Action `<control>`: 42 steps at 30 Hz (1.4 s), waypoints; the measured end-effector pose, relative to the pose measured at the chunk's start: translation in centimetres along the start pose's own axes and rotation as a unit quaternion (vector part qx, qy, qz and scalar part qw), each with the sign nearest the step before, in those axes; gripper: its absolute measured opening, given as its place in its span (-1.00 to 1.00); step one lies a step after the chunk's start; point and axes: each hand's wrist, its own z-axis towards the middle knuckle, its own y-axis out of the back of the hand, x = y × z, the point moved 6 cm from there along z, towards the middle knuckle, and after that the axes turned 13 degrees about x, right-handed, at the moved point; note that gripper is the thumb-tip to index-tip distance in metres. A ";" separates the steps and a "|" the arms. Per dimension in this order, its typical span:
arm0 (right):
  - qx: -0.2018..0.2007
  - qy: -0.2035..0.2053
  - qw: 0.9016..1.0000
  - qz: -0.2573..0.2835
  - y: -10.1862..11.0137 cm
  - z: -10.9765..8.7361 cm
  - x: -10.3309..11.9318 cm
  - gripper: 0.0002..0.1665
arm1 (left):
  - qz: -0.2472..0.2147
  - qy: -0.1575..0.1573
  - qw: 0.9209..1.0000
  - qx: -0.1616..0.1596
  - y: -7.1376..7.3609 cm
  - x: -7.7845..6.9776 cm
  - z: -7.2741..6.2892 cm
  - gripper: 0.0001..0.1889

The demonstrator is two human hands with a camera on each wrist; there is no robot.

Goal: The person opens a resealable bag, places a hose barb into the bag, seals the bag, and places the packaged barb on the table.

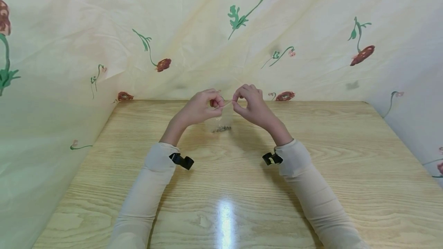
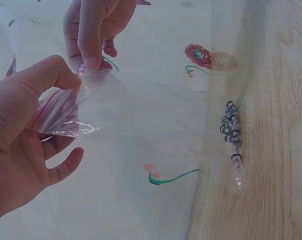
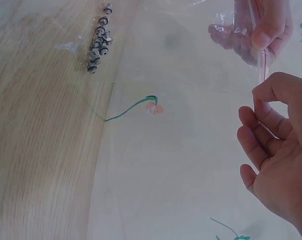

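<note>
A clear zip-lock bag (image 2: 155, 112) with a red-lined seal hangs from both hands above the far part of the table. Small metal screw-like pieces with dark rings (image 2: 231, 127) lie heaped along its bottom; their exact kind is hard to tell. My left hand (image 1: 204, 107) pinches the bag's top edge at one side between thumb and forefinger. With thumb and forefinger, my right hand (image 1: 252, 105) pinches the same edge at the other side. In the right wrist view the red seal line (image 3: 261, 65) runs between the two hands.
The wood-grain table (image 1: 221, 180) spreads beneath both forearms. Behind it and at the sides hangs a pale cloth with painted flowers (image 1: 194, 30). Black camera mounts (image 1: 182, 160) sit at both sleeve cuffs.
</note>
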 end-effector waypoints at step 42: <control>0.050 -0.013 0.998 0.023 0.2 -0.1 -0.3 -0.95 | -0.034 0.018 0.998 0.059 0.5 0.2 -1.1 -0.94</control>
